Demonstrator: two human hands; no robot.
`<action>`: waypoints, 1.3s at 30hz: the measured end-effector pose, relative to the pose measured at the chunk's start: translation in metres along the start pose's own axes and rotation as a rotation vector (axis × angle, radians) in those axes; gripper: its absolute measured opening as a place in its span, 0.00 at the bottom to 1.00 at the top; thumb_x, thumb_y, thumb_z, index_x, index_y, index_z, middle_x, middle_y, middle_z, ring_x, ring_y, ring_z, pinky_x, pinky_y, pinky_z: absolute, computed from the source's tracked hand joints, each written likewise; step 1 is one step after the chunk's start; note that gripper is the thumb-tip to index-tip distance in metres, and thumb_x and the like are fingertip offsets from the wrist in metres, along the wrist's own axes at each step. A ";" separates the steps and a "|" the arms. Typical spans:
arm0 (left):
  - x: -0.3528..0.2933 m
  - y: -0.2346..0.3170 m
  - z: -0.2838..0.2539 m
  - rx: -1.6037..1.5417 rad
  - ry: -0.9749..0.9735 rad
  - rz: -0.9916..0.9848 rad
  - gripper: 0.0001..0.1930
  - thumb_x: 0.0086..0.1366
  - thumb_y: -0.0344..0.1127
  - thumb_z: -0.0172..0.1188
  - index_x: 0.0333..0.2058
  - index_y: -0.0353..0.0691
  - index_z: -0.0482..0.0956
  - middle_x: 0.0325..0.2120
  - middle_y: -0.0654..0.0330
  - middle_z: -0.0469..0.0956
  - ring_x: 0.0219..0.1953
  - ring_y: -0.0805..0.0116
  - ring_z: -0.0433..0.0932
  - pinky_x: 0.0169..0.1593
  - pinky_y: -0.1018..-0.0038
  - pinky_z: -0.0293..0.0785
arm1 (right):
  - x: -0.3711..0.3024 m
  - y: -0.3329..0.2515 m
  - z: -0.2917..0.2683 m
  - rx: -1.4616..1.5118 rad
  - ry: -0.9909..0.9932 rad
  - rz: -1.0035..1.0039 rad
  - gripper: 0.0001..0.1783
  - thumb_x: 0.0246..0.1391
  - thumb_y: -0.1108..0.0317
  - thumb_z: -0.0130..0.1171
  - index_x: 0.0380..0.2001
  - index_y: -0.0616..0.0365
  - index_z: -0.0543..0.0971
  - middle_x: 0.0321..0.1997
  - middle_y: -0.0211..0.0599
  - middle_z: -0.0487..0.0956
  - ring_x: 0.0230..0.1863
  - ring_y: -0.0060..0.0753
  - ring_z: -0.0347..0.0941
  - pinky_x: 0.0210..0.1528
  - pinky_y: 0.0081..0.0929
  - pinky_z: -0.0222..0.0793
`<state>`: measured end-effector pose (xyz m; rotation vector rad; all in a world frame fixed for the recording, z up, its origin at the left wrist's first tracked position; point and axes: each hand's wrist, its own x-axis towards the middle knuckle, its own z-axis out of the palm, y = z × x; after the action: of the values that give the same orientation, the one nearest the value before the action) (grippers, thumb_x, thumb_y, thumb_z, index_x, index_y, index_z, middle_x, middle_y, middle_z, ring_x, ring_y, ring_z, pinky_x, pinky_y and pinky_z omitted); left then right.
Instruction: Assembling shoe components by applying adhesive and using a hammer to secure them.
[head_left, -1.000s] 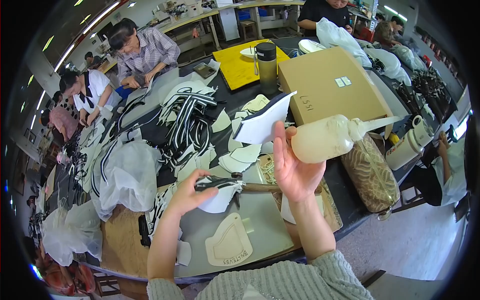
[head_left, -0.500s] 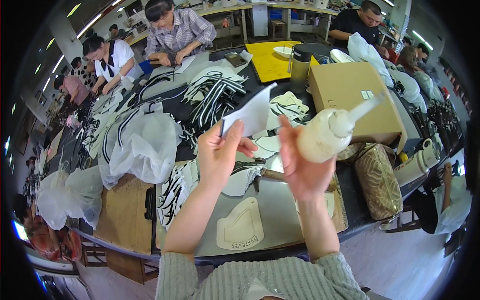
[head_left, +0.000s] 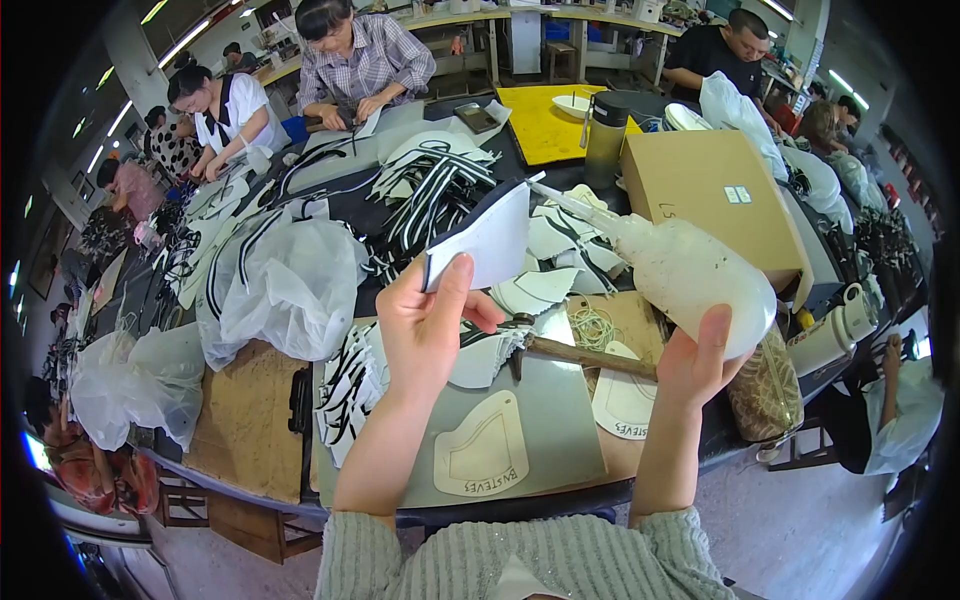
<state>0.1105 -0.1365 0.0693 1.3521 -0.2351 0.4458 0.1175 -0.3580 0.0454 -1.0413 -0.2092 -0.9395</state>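
My left hand (head_left: pixel 425 325) pinches a white shoe-upper-like piece (head_left: pixel 490 240) with a dark edge, held up above the table. In my right hand (head_left: pixel 695 365) is a translucent squeeze bottle (head_left: pixel 700 270) of whitish contents, tilted to the left. Its long thin nozzle (head_left: pixel 575 205) reaches the upper right corner of the piece; whether it touches cannot be made out. Below my hands lie a hammer (head_left: pixel 585 355), a pale flat template (head_left: pixel 482 445) on a grey board (head_left: pixel 560 440), and a fanned stack of white pieces with dark edges (head_left: pixel 350 385).
A cardboard box (head_left: pixel 705 190), a dark lidded bottle (head_left: pixel 604 140) and a patterned pouch (head_left: pixel 765 395) stand on the right. Tangled string (head_left: pixel 592 325) lies mid-table. Striped straps (head_left: pixel 430 190) and a plastic bag (head_left: pixel 290 290) are ahead and left. Several people work around the table.
The bottle has swung from nozzle pointing up and right to nozzle pointing left at the piece. My right hand has shifted right and lower; my left hand has moved slightly left.
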 end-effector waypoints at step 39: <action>-0.001 0.004 0.005 -0.007 -0.007 -0.032 0.12 0.68 0.35 0.52 0.31 0.30 0.75 0.20 0.59 0.77 0.20 0.76 0.77 0.23 0.81 0.74 | -0.031 -0.008 0.006 -0.106 -0.372 -0.209 0.41 0.49 0.46 0.62 0.50 0.74 0.63 0.45 0.62 0.75 0.43 0.49 0.78 0.43 0.41 0.77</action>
<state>0.1085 -0.1407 0.0735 1.3488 -0.2202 0.4138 0.0942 -0.3377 0.0365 -1.3075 -0.5909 -0.9450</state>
